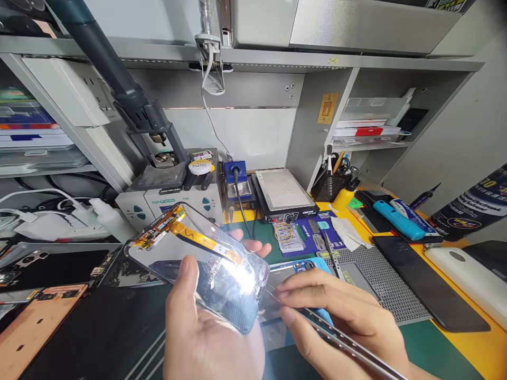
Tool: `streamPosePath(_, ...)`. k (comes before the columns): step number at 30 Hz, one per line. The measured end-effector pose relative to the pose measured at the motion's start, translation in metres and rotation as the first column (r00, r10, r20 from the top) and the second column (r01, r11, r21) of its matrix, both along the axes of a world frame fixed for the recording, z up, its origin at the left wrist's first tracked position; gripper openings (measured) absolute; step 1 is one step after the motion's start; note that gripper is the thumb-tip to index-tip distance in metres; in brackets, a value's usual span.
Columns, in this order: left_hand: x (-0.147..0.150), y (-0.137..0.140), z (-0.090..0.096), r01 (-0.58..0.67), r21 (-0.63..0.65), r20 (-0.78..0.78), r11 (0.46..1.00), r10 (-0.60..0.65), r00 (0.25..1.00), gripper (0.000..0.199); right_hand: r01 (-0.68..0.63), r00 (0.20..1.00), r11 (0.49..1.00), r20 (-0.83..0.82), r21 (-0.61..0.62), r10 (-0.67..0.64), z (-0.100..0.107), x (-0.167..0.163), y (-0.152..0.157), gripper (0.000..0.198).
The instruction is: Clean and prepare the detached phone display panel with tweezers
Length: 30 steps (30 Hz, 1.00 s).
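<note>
Gripping phone screen (pixel 224 295) between thumb and fingers of left hand (pixel 214 340). Pinching tweezers (pixel 352 348) in right hand (pixel 352 311), pointed at screen edge just past fingertips. Could gouge it or snag flex cable (pixel 198 238) above left thumb by slipping. Hard to tell contact at tips, tbh. Can't see tweezers' rear, out of frame.

A long grey shelf board (pixel 269 56) spans the far side above a white rectangular panel (pixel 253 137); at right rises a smooth, pale-grey wall (pixel 467 126), probably painted, its upper corner dim.
</note>
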<state>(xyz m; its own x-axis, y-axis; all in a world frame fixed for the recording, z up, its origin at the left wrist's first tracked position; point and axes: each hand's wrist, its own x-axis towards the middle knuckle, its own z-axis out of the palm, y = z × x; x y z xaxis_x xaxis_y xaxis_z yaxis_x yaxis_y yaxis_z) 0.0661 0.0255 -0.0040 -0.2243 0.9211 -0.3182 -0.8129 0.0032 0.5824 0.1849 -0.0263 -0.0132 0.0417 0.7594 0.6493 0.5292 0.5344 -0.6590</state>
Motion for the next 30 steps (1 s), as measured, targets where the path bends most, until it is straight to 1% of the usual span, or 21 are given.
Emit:
streamPosePath(6, 0.0022, -0.0033, 0.0002, -0.071, 0.017, -0.025, 0.997, 0.072, 0.997, 0.020, -0.008, 1.000, 1.000, 0.018, -0.002, 0.008, 0.0008, -0.0034, 0.0016, 0.021)
streamPosePath(9, 0.0034, -0.0028, 0.0002, -0.072, 0.015, -0.030, 0.997, 0.073, 0.997, 0.021, -0.001, 1.000, 1.000, 0.003, 0.012, 0.001, 0.0018, -0.0029, 0.0004, 0.024)
streamPosePath(13, 0.0027, -0.0010, 0.0013, -0.111, 0.015, -0.056, 0.994, 0.112, 0.992, 0.020, 0.012, 1.000, 0.999, -0.027, 0.039, -0.011, 0.0018, -0.0017, -0.0007, 0.029)
streamPosePath(17, 0.0016, -0.0009, 0.0018, -0.077, -0.014, -0.052, 0.997, 0.076, 0.996, 0.020, -0.002, 1.000, 1.000, -0.024, 0.030, 0.003, -0.0014, -0.0019, 0.0008, 0.029)
streamPosePath(25, 0.0054, -0.0015, 0.0086, -0.118, -0.045, -0.090, 0.992, 0.114, 0.989, 0.022, -0.016, 1.000, 0.999, 0.002, 0.035, 0.016, -0.0031, -0.0009, -0.0005, 0.028)
streamPosePath(28, 0.0033, -0.0019, 0.0076, -0.105, -0.067, -0.077, 0.992, 0.100, 0.992, 0.022, -0.016, 1.000, 0.999, 0.004, 0.034, 0.015, -0.0031, -0.0011, -0.0011, 0.027)
streamPosePath(30, 0.0018, -0.0024, 0.0053, -0.108, -0.059, -0.075, 0.992, 0.103, 0.992, 0.020, -0.012, 1.000, 1.000, 0.012, 0.029, 0.012, -0.0029, -0.0007, -0.0010, 0.027)
